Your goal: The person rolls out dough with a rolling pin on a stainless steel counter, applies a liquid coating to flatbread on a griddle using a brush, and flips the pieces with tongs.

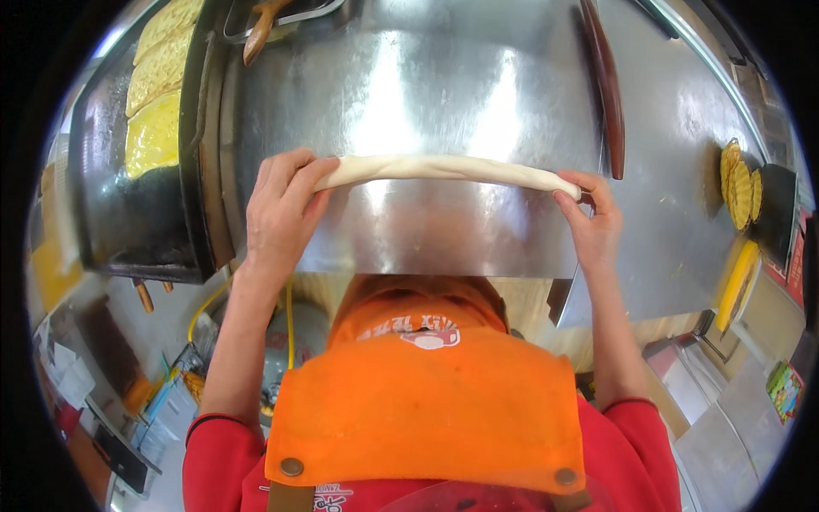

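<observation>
A long roll of white dough [441, 168] stretches sideways over the steel worktop [441, 96], bowed slightly along its length. My left hand [281, 205] grips its left end between thumb and fingers. At the narrower right end, my right hand [592, 214] pinches the dough with thumb and fingertips. Whether the middle of the roll rests on the steel or hangs just above it, I cannot tell.
Left stands a black griddle [137, 217] with several flat pancakes [157, 70] on it. A wooden-handled tool [262, 32] lies by a metal tray at the back. The dark wooden rolling pin [608, 96] lies right. Yellow ridged pieces [739, 189] stand farther right.
</observation>
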Tool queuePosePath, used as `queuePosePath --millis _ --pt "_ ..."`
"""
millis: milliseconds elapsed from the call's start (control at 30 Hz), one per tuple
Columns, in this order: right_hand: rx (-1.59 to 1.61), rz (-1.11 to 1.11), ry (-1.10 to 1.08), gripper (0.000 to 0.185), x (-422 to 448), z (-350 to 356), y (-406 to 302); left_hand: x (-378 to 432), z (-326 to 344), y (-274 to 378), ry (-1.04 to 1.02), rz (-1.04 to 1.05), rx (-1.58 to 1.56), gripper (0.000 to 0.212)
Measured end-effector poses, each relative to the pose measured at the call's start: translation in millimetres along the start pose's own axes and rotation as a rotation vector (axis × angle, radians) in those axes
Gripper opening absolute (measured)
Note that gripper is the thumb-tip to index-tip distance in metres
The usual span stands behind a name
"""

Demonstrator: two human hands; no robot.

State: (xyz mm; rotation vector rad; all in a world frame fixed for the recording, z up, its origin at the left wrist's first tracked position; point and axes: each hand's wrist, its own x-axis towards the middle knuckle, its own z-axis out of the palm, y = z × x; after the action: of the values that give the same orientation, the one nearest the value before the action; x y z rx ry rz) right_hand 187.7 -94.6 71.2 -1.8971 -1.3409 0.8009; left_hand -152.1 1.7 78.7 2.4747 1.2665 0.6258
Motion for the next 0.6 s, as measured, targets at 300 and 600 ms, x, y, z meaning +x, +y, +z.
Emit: queuePosePath --millis 300,600 --pt "-0.009 -0.130 0.054 0.028 -2 29 -6 -11 13 -4 -0.021 -0.271 -0.213 0.036" --pt "-0.707 -0.248 0.121 0.054 27 85 11 26 81 -10 -0.082 -0.137 0.237 0.052"
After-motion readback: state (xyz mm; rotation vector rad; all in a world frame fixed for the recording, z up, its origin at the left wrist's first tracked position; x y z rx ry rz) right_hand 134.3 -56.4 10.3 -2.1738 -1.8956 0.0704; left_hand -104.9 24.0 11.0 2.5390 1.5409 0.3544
